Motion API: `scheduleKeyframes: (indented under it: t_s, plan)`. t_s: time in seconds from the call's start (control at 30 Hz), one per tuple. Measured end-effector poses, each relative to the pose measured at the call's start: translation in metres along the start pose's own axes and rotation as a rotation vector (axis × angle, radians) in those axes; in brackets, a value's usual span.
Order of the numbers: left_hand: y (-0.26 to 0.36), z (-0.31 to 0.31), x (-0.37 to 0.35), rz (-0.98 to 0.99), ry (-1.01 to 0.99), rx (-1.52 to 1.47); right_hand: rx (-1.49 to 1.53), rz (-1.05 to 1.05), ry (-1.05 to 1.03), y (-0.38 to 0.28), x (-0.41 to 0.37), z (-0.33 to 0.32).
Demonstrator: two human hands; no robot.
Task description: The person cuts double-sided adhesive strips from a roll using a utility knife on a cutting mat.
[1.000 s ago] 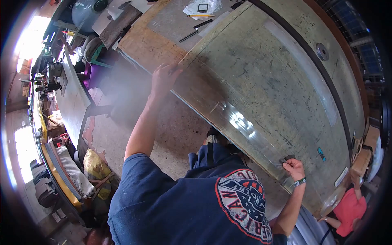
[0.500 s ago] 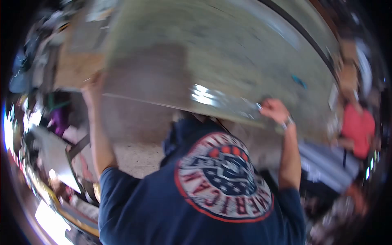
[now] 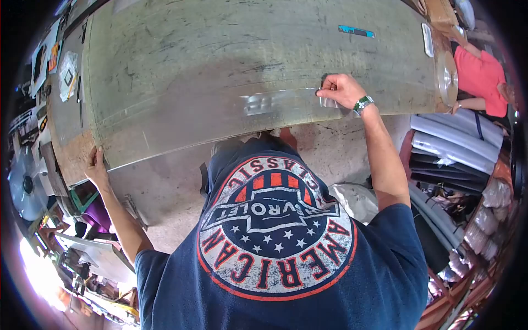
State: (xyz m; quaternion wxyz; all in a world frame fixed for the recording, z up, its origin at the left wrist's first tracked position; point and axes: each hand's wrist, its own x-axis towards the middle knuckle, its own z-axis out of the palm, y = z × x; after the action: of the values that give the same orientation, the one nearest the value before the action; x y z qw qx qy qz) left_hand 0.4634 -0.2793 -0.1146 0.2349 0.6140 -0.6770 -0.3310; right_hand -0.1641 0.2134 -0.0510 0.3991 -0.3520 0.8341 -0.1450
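A cluttered workshop with a bare concrete floor [image 3: 165,192]: grey rolls [image 3: 456,143] lie stacked to the right, and another person in a red shirt [image 3: 481,77] stands at the far right end of the workbench [image 3: 69,151]. The worn wooden top of the bench shows only at its left end, where a small plastic bag [image 3: 69,74] and a few slim tools lie. The rest is covered by a big grey-green sheet [image 3: 247,49], scuffed and glossy along its near edge, with a small blue tag [image 3: 356,31] near its far side.

The sheet lies flat on the bench, and the person holds it by its near edge. The left hand [image 3: 98,168] clasps the near left corner, thumb on top, with the other fingers curled under and out of sight. The right hand [image 3: 341,91], with a watch [image 3: 363,103] on its wrist, is well along the same edge toward the right, fingertips pressed together and pinching the rim.

This looks like the gripping stage of handling the sheet. Shifting so wide and thin a piece would call for both hands to act evenly, so that it neither twists nor drags at the far end.
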Motion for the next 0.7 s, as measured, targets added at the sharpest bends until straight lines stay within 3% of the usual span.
scheduleKeyframes:
  t_s: [0.7]
  plan:
    - [-0.011, -0.003, 0.005, -0.054, 0.005, -0.04, -0.066, -0.029, 0.001, 0.001, 0.008, -0.002]
